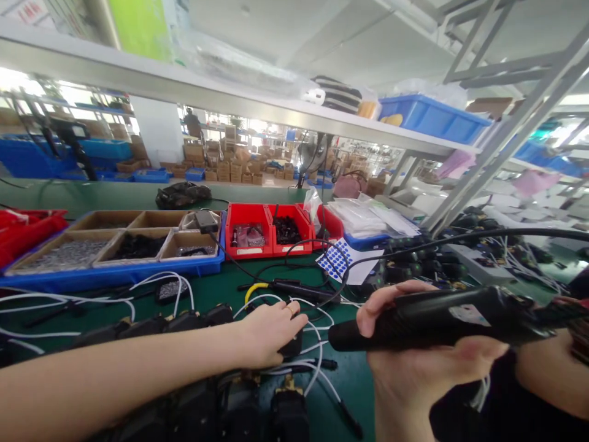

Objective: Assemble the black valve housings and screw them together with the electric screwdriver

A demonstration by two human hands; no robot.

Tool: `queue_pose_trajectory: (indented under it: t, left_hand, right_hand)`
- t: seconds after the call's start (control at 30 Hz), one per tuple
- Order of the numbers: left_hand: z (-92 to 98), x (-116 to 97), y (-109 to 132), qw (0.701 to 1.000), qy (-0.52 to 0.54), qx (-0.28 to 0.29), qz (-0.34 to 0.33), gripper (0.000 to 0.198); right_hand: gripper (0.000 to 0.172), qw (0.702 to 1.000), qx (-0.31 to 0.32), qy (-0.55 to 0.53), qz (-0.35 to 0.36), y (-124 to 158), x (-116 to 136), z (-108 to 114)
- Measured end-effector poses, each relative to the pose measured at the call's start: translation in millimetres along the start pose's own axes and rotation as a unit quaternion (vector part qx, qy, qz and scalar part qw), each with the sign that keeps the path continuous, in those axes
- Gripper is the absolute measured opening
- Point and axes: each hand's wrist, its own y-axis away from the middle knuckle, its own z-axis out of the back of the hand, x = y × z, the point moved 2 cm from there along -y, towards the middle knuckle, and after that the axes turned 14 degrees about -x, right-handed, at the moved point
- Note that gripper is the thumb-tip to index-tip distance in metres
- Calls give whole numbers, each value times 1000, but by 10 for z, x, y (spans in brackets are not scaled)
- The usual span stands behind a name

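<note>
My left hand reaches across the green bench, its fingers curled over a black housing with white cables beside it. The hand covers most of that housing. In my right hand lies a black cylindrical power tool, which looks like an electric screwdriver. Its narrower end points left, towards my left hand, and its tip is hard to make out. More black housings with brass-coloured fittings and white cables stand in rows below and behind my left forearm.
Beyond my hands are red bins of small parts and a blue tray with divided boxes. A black tool with a yellow cord lies behind my left hand. A sheet of blue stickers is nearby. A shelf spans overhead.
</note>
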Motion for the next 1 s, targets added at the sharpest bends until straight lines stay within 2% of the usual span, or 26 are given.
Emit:
queue_pose_trajectory:
  t: [0.07,0.13,0.3,0.37,0.5,0.57,0.63,0.83,1.0]
  left_hand:
    - [29,53,-58,999,35,-11,18,64]
    - [82,195,-125,992,114,-29,44,63]
    - [98,625,-250,933,340,-77,92,60]
    - [38,720,-269,890,432,-69,129,60]
    - [-84,763,-262,770,593,-24,236,61]
    - [-107,753,-256,733,625,-32,265,58]
    - [-117,743,-254,716,636,-44,283,54]
    - [-115,683,-271,691,652,-46,309,48]
    - [-158,621,-275,680,641,-95,343,40]
  right_hand:
    - [60,1000,-4,9,-5,-41,-11,-43]
    - [60,1000,-5,13,-10,-90,-28,-104]
    - [62,1000,-6,19,-19,-236,-183,-302]
    - [63,1000,-2,19,-22,-300,-289,-384]
    - [62,999,1,19,-32,-408,-504,-518]
    - [60,999,3,17,-43,-439,-592,-564]
    - [59,999,8,19,-49,-456,-659,-595]
    - [62,999,1,27,-44,-469,-730,-589]
    - [54,997,11,26,-72,-475,-724,-548]
